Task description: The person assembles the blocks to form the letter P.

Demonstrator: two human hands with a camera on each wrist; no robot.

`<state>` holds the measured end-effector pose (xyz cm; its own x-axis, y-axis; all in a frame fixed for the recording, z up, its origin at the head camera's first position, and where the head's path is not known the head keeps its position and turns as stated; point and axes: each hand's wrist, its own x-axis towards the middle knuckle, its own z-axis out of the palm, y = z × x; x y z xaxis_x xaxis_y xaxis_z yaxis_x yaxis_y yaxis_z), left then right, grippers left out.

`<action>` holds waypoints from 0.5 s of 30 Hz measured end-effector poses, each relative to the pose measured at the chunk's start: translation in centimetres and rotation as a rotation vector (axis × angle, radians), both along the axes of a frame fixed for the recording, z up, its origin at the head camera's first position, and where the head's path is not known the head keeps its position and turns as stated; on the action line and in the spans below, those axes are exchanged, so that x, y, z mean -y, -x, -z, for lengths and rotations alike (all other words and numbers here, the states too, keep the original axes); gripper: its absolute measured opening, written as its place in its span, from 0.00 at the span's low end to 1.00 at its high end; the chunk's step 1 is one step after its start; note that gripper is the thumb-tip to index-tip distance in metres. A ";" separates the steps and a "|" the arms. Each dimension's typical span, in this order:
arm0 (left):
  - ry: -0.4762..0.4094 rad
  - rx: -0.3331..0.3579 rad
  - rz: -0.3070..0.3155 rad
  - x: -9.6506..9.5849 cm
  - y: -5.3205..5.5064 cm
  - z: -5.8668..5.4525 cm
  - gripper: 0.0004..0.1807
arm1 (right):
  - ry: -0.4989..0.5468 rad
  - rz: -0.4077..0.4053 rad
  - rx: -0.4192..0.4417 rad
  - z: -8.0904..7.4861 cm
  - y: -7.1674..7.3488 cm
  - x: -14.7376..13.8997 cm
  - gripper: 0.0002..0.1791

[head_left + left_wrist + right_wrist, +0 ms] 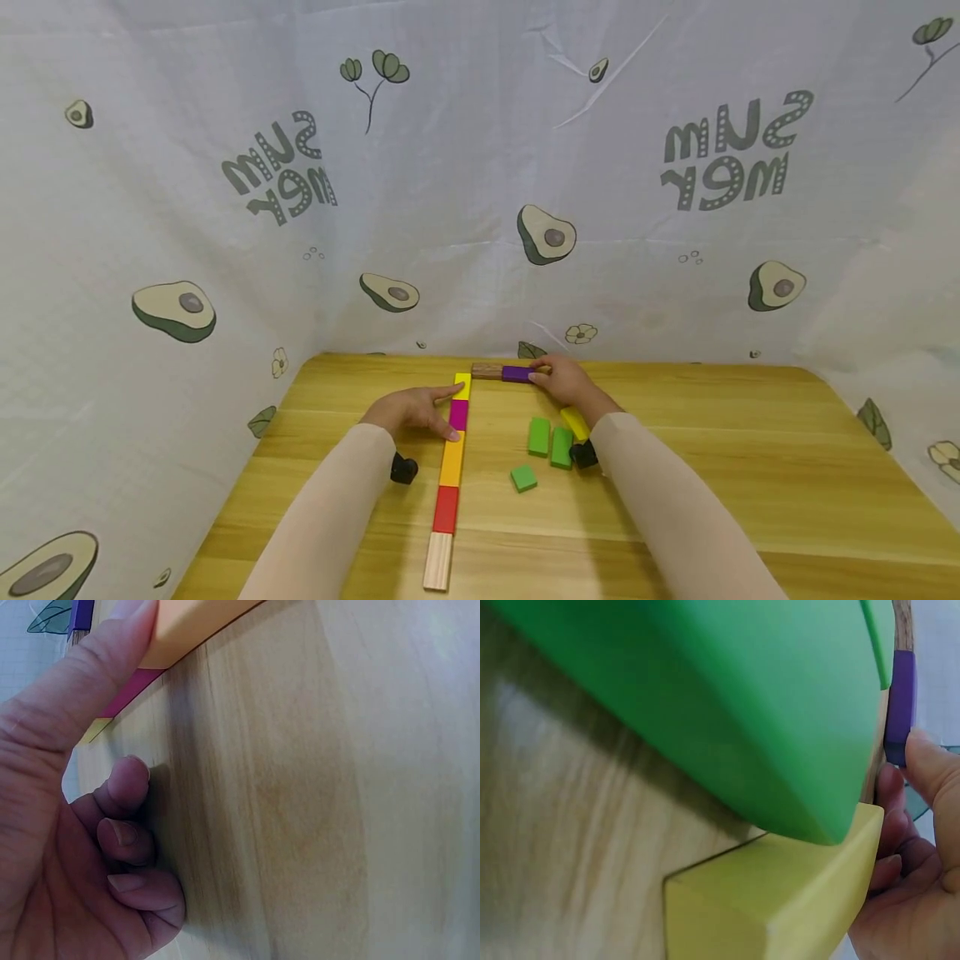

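Hanging backdrop [465, 167]: white, avocado-printed sheet.
Tabletop [750, 467]: yellowish wood-grain.
Block row [452, 465]: yellow, magenta, orange, red and pale-wood rectangular blocks, roughly end to end.
Left hand [408, 412]: thumb and index finger spread apart, touching the row.
Right hand [566, 385]: thumb and finger clamped on the right end of a purple rectangular block [516, 374].
Purple block: near the back edge, end to end with a dark-brown wooden block [487, 372]; probably light, stiff, smooth, hardly fragile; best held by its long sides, at the free end.
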<state>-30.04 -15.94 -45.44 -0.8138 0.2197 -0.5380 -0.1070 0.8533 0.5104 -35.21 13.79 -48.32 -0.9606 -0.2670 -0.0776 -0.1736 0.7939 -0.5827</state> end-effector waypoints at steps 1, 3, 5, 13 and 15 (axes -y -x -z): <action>0.000 0.000 0.000 0.0 0.0 0.0 0.55 | -0.001 0.003 0.001 0.0 0.0 0.1 0.20; 0.004 -0.003 0.001 0.0 0.0 0.0 0.55 | -0.001 0.014 0.003 0.1 0.1 0.1 0.20; 0.005 -0.004 0.004 0.0 0.0 0.0 0.55 | -0.004 0.021 -0.003 0.1 0.1 0.1 0.20; 0.006 0.003 0.002 -0.1 0.1 0.1 0.55 | -0.017 0.028 -0.005 0.3 0.4 0.2 0.20; 0.006 0.004 0.001 -0.1 0.1 0.1 0.55 | -0.021 0.028 -0.001 0.3 0.4 0.3 0.20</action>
